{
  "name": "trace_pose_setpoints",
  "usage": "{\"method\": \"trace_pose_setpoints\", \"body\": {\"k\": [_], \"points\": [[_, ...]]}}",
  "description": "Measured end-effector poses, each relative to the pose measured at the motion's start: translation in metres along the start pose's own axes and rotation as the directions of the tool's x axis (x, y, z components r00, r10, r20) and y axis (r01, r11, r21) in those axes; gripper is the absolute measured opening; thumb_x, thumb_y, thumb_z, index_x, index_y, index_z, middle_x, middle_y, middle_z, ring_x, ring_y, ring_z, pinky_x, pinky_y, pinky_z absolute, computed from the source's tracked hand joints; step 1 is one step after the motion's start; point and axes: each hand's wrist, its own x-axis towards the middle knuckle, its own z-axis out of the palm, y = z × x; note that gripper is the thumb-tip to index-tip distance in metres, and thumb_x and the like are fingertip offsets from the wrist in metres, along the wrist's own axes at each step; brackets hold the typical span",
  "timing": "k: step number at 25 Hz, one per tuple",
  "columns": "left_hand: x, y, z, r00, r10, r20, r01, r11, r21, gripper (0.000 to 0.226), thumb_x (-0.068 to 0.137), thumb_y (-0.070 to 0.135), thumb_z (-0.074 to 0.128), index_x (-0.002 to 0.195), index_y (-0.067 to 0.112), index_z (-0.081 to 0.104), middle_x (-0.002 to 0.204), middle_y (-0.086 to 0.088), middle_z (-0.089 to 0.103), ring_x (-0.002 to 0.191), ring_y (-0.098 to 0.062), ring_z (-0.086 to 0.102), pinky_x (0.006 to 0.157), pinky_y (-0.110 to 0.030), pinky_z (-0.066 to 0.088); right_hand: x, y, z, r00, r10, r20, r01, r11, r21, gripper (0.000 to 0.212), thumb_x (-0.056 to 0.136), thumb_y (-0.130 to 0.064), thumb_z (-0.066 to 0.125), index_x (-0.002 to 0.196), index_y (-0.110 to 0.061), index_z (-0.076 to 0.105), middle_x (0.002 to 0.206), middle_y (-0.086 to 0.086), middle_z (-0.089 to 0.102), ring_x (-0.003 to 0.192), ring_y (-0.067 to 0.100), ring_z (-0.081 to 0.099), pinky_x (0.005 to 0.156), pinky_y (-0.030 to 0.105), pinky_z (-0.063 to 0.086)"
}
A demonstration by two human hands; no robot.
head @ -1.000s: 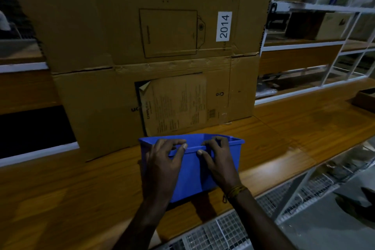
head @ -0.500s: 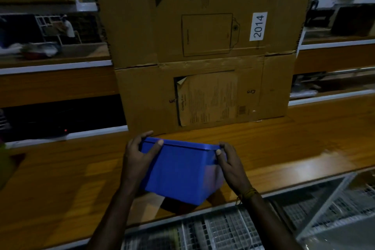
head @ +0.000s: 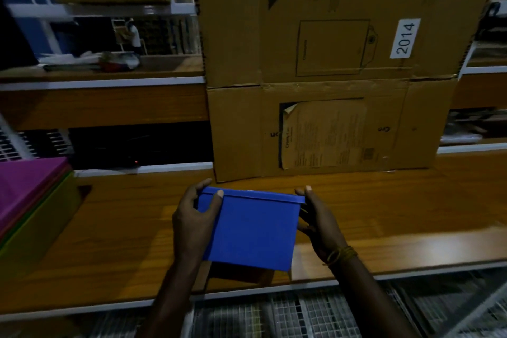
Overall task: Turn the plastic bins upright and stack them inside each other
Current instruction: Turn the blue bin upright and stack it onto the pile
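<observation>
Gripped at both ends by the left hand [head: 196, 217] and right hand [head: 318, 221], the blue bin [head: 251, 230] should stay level above the shelf's [head: 384, 214] front edge.

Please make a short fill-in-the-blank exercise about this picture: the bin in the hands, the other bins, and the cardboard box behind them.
1. Both hands, the left hand and the right hand, hold a bin whose colour is ____.
2. The white label on the cardboard box shows the number ____.
3. The stack of other bins stands at the ____ edge of the picture.
4. The top bin of that stack is ____ in colour.

Missing words: blue; 2014; left; magenta
</observation>
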Motion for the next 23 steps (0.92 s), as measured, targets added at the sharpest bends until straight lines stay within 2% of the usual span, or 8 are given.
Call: {"method": "trace_pose_setpoints", "body": {"k": [3,6,8,11,13,18,21,23], "points": [[0.011,-0.012,-0.031,0.998,-0.044,-0.042,0.044,0.999,0.01,0.027,0.092,0.035,0.06,0.118,0.03,0.059,0.091,0.018,0.061,0.077,0.003,0.063,0.052,-0.016,0.048,0.0,0.0,0.037,1.0,0.024,0.02,-0.023,0.997,-0.08,0.027,0.098,-0.04,0.048,0.098,-0.025,0.07,0.104,-0.007,0.07,0.103,0.01,0.062,0.081,0.037,0.051],[0.025,-0.032,-0.059,0.988,-0.143,-0.063,0.144,0.989,0.019,0.027,0.093,0.033,0.06,0.118,0.025,0.06,0.097,0.006,0.064,0.079,-0.002,0.061,0.054,-0.021,0.046,0.004,0.009,0.068,0.998,0.045,0.032,-0.039,0.982,-0.182,0.03,0.098,-0.032,0.049,0.106,-0.01,0.068,0.106,0.008,0.07,0.101,0.023,0.065,0.074,0.034,0.052],[0.032,-0.047,-0.077,0.981,-0.187,-0.058,0.19,0.98,0.061,0.027,0.093,0.032,0.06,0.118,0.023,0.061,0.099,0.002,0.065,0.076,-0.002,0.059,0.052,-0.022,0.045,0.006,0.016,0.089,0.999,0.049,0.023,-0.043,0.975,-0.219,0.027,0.098,-0.027,0.05,0.111,-0.009,0.067,0.105,0.008,0.069,0.097,0.023,0.066,0.072,0.033,0.054],[0.047,-0.067,-0.093,0.971,-0.241,-0.007,0.24,0.962,0.132,0.027,0.094,0.033,0.059,0.118,0.02,0.062,0.102,-0.003,0.066,0.074,-0.004,0.057,0.053,-0.022,0.043,0.015,0.031,0.106,0.999,0.044,-0.003,-0.042,0.944,-0.326,0.024,0.098,-0.015,0.05,0.118,-0.014,0.064,0.102,-0.003,0.065,0.093,0.016,0.063,0.083,0.038,0.056],[0.059,-0.084,-0.101,0.953,-0.298,0.048,0.285,0.94,0.188,0.027,0.094,0.034,0.058,0.117,0.019,0.062,0.104,-0.004,0.066,0.073,-0.004,0.055,0.055,-0.023,0.043,0.021,0.045,0.118,0.999,0.052,-0.008,-0.051,0.912,-0.408,0.029,0.097,-0.012,0.051,0.124,-0.013,0.063,0.112,0.003,0.067,0.101,0.022,0.064,0.094,0.047,0.053],[0.074,-0.125,-0.111,0.914,-0.366,0.176,0.296,0.897,0.327,0.028,0.094,0.025,0.056,0.12,0.018,0.064,0.119,-0.005,0.067,0.099,-0.021,0.062,0.075,-0.031,0.048,0.03,0.072,0.143,0.997,0.064,-0.049,-0.08,0.846,-0.527,0.03,0.097,-0.011,0.05,0.123,-0.017,0.063,0.117,0.009,0.067,0.105,0.03,0.062,0.097,0.053,0.05],[0.076,-0.141,-0.12,0.893,-0.384,0.234,0.298,0.895,0.332,0.028,0.094,0.013,0.052,0.119,0.021,0.063,0.107,-0.006,0.069,0.081,-0.019,0.065,0.065,-0.035,0.054,0.035,0.085,0.159,0.996,0.036,-0.076,-0.075,0.785,-0.615,0.038,0.096,-0.015,0.052,0.134,-0.018,0.055,0.131,0.012,0.062,0.112,0.031,0.06,0.099,0.049,0.049],[0.076,-0.152,-0.126,0.878,-0.389,0.277,0.29,0.895,0.338,0.031,0.091,0.006,0.05,0.115,0.021,0.063,0.097,-0.013,0.07,0.065,-0.021,0.061,0.054,-0.033,0.048,0.038,0.092,0.173,0.996,0.005,-0.093,-0.069,0.709,-0.702,0.047,0.096,-0.02,0.055,0.141,-0.019,0.046,0.134,0.011,0.058,0.116,0.029,0.058,0.095,0.04,0.049]]}}
